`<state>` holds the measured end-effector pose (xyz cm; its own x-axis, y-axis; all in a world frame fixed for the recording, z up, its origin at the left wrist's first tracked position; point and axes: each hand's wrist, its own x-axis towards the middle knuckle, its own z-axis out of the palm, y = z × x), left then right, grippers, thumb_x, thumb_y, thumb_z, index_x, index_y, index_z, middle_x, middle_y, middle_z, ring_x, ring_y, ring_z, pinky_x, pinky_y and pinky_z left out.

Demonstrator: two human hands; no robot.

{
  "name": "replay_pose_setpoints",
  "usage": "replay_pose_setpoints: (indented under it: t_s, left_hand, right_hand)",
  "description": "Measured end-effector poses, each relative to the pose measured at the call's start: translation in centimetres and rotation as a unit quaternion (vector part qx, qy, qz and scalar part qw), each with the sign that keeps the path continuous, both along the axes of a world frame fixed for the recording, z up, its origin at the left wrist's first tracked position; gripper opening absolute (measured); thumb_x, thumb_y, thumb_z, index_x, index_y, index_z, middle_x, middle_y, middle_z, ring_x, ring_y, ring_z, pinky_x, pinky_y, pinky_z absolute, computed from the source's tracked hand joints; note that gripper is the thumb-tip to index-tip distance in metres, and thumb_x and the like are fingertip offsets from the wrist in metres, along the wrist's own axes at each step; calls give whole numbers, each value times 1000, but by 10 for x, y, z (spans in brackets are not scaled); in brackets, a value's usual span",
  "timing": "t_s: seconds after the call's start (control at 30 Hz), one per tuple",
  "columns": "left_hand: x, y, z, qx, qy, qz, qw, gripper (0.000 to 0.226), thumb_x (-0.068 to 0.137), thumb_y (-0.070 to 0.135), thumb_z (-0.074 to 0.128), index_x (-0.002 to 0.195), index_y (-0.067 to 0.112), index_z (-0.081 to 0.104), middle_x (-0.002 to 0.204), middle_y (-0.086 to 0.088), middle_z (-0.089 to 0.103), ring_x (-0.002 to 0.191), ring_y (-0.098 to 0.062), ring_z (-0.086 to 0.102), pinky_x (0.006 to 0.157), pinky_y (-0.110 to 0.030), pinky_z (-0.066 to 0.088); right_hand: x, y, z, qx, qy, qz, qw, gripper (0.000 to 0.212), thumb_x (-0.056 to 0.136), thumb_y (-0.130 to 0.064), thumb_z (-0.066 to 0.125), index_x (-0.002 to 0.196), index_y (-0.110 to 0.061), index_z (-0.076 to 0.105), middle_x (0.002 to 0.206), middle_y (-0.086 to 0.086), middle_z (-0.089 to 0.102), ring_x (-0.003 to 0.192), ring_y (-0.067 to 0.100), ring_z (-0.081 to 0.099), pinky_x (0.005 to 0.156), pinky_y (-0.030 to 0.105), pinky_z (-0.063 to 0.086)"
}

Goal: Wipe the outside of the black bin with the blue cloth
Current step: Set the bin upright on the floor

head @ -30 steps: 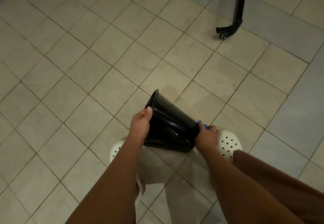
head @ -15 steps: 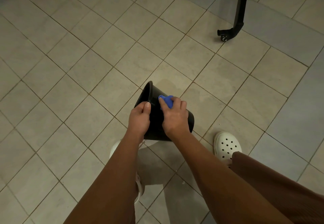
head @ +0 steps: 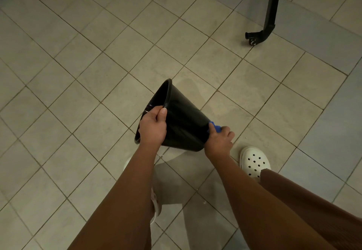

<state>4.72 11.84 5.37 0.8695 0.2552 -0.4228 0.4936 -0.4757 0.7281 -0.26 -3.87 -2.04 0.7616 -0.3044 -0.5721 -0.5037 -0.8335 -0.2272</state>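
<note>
Near the centre of the frame, tilted above the beige tiled floor [head: 78, 73], hangs the glossy black plastic bin [head: 182, 120], tapered, its mouth turned toward the upper left. The left hand [head: 153, 126] curls over the rim, thumb outside on the wall. The right hand [head: 219, 142] is bunched round the small blue cloth [head: 215, 127] at the narrow base; how much cloth touches is mostly hidden. It looks light and stiff, its shiny wall likely slippery, so the rim seems the surest hold.
</note>
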Motion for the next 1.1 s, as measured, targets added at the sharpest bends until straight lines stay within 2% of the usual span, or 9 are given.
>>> replay_pose_setpoints:
  t_s: [0.13, 0.27, 0.33, 0.4, 0.47, 0.57, 0.7, 0.87, 1.1]
  left_hand:
    - [-2, -4, 2, 41, -4, -14, 999, 27, 102, 34, 48, 119, 25, 66, 98, 2, 64, 109, -27, 59, 103, -54, 44]
    - [-5, -2, -2, 73, -46, -33, 996, 30, 101, 31, 50, 123, 18, 66, 99, -8, 64, 101, -26, 59, 103, -52, 43]
    - [-8, -4, -3, 107, -41, -45, 992, 30, 101, 31, 50, 125, 20, 65, 109, -13, 62, 103, -25, 51, 105, -40, 32]
    - [-11, -7, 0, 137, -30, -49, 989, 30, 101, 32, 50, 126, 25, 65, 119, -8, 60, 116, -25, 46, 99, -34, 23]
    - [-12, -11, 5, 166, -22, -56, 984, 30, 100, 34, 52, 126, 29, 65, 125, 1, 58, 130, -16, 40, 110, -41, 14]
    - [-11, -14, 11, 175, -9, -72, 982, 30, 100, 33, 52, 128, 29, 64, 114, 16, 46, 140, -12, 30, 116, -46, 6]
    - [-13, -14, 4, 115, -61, -106, 986, 32, 100, 23, 54, 129, 13, 65, 118, -4, 66, 136, -26, 39, 110, -33, 29]
    - [-14, -10, -15, 124, -82, -100, 984, 27, 97, 20, 60, 119, 9, 71, 109, -12, 72, 126, -32, 50, 104, -61, 38]
    - [-21, -14, -30, 169, -94, -146, 970, 40, 93, 36, 49, 116, 15, 73, 98, -6, 75, 114, -34, 58, 93, -61, 45]
  right_hand:
    - [11, 9, 5, 65, -10, -22, 998, 77, 85, -13, 60, 146, -32, 18, 137, 13, 21, 123, 29, 27, 101, 37, 36]
    - [22, 23, 13, 158, -45, -59, 985, 72, 88, -7, 56, 147, -29, 21, 136, 13, 23, 123, 29, 26, 105, 33, 32]
    - [28, 30, 18, 185, -53, -67, 979, 70, 89, -6, 55, 147, -28, 24, 136, 14, 23, 122, 30, 27, 106, 31, 30]
    - [31, 36, 21, 197, -56, -65, 977, 67, 90, -5, 54, 146, -28, 26, 136, 14, 24, 122, 30, 28, 107, 31, 30]
    - [34, 40, 22, 194, -51, -53, 978, 66, 91, -6, 53, 146, -30, 26, 135, 14, 25, 120, 30, 30, 106, 31, 32]
    - [35, 38, 24, 187, -39, -38, 981, 64, 92, -8, 50, 147, -30, 24, 133, 15, 27, 116, 31, 33, 102, 31, 33]
    - [36, 36, 22, 197, -23, -19, 980, 60, 94, -11, 46, 147, -29, 24, 131, 17, 29, 114, 35, 38, 102, 31, 34]
    - [40, 44, 19, 231, 3, -16, 973, 63, 91, -11, 44, 147, -32, 25, 124, 18, 33, 106, 40, 45, 98, 42, 43]
    - [38, 38, 15, 220, 4, -5, 975, 61, 92, -11, 41, 147, -30, 23, 122, 18, 35, 110, 37, 43, 100, 42, 41]
